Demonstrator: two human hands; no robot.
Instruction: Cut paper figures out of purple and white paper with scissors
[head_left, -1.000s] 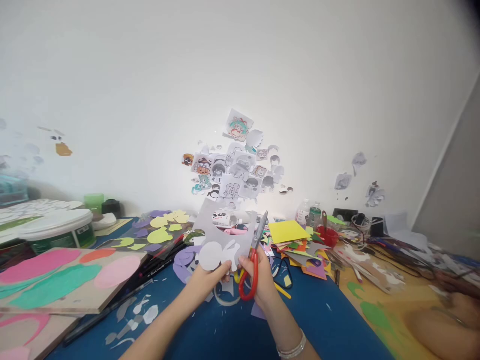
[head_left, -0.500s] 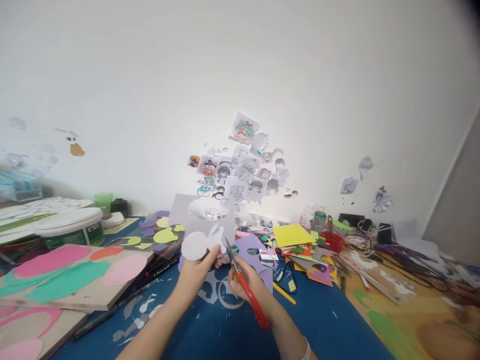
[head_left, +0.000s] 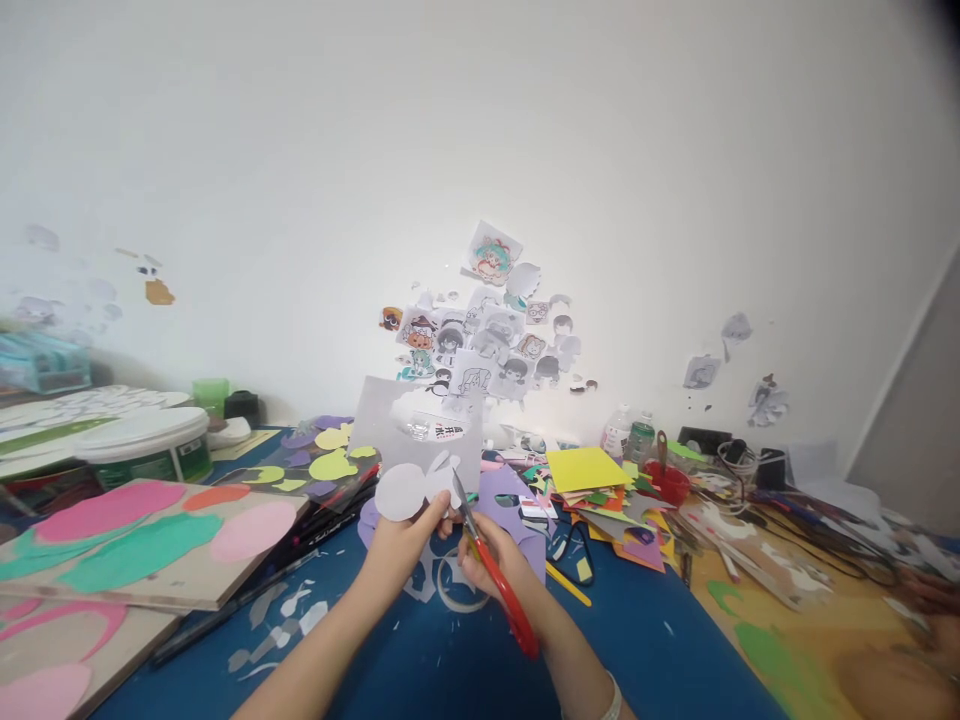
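My left hand (head_left: 406,545) pinches a sheet of grey paper (head_left: 414,440) with a rounded shape partly cut out of its lower edge, holding it up above the blue table (head_left: 450,660). My right hand (head_left: 501,562) grips red-handled scissors (head_left: 491,565); the blades point up-left and meet the grey paper's lower edge beside my left thumb. A bracelet shows at my right wrist.
A wooden board with pink, teal and orange shapes (head_left: 135,545) lies at left, a white tub (head_left: 142,450) behind it. Stacked coloured paper with a yellow sheet (head_left: 581,468) on top, bottles (head_left: 628,435) and a red cup (head_left: 667,482) stand right. Another person's hand (head_left: 934,600) is far right.
The scissors swung from upright to pointing up-left, with the handles dropping toward me. The grey sheet shifted left, and the blades now meet its lower edge.
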